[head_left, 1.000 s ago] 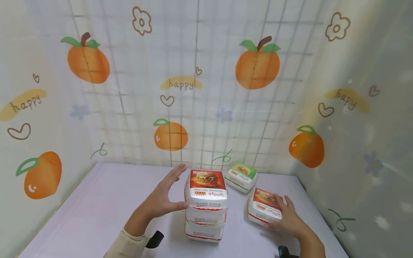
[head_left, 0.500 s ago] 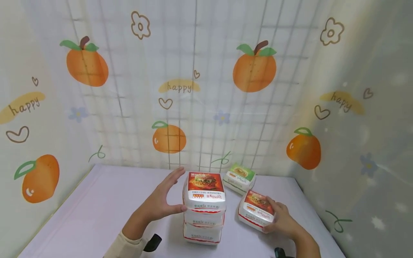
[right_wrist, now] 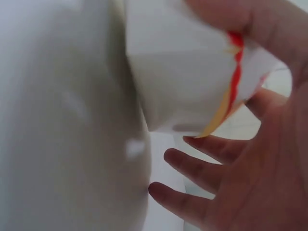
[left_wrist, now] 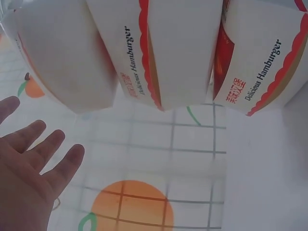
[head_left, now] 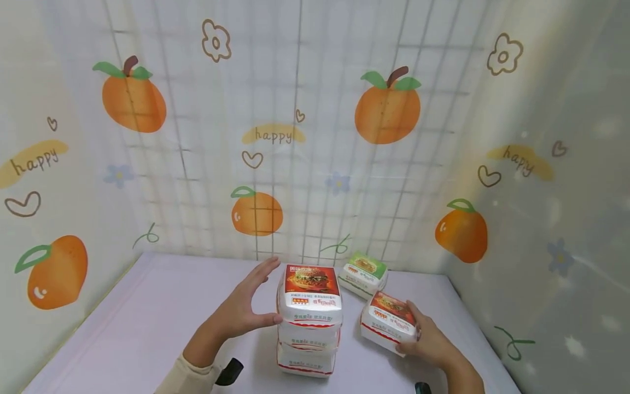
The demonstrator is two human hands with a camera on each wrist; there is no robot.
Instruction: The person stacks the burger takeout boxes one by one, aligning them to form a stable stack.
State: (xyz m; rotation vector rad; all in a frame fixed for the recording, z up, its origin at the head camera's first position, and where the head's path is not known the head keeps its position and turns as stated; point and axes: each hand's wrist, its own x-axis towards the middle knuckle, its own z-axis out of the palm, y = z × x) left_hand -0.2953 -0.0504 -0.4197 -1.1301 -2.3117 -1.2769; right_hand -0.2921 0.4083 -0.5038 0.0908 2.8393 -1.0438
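Observation:
Three white hamburger boxes form a stack in the middle of the table; the top box point(head_left: 311, 295) has a red lid picture of a burger. My left hand point(head_left: 236, 309) is beside its left side, fingers extended and spread, thumb tip at or close to the box's near left corner. In the left wrist view the left fingers point(left_wrist: 70, 163) stand apart from the boxes. To the right of the stack, my right hand point(head_left: 428, 336) grips another red-topped hamburger box point(head_left: 386, 323) by its right end, thumb on the near side. In the right wrist view the lower fingers point(right_wrist: 183, 163) are spread free of the box.
A green-topped hamburger box point(head_left: 363, 273) sits behind, near the back edge of the lilac-white table point(head_left: 162, 306). A curtain point(head_left: 197, 164) printed with oranges hangs around the table's back and sides. Black wrist mounts point(head_left: 229, 372) show at the bottom.
My right hand has moved left with the red-topped box, bringing it closer to the stack. The left hand and the stack hold their places, with only a slight shift of the view.

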